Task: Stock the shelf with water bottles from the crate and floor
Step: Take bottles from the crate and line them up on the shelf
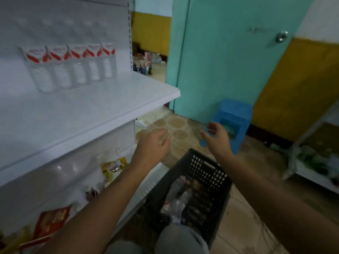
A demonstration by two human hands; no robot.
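Note:
Several clear water bottles [73, 66] with red and white labels stand in a row at the back of the white shelf [113, 99]. On the floor below sits a black perforated crate [211, 173] with a few clear bottles [176, 197] lying inside. My left hand [154, 143] hovers above the crate's left side, just under the shelf edge, fingers loosely curled and holding nothing. Over the crate's far rim, my right hand [216, 136] is spread with relaxed fingers, also empty.
A blue plastic stool [233, 118] stands beyond the crate against a teal door [229, 61]. The lower shelf [73, 180] holds yellow and red packets. A second white rack [311, 162] with green items stands at the right. My knee [181, 239] is in front of the crate.

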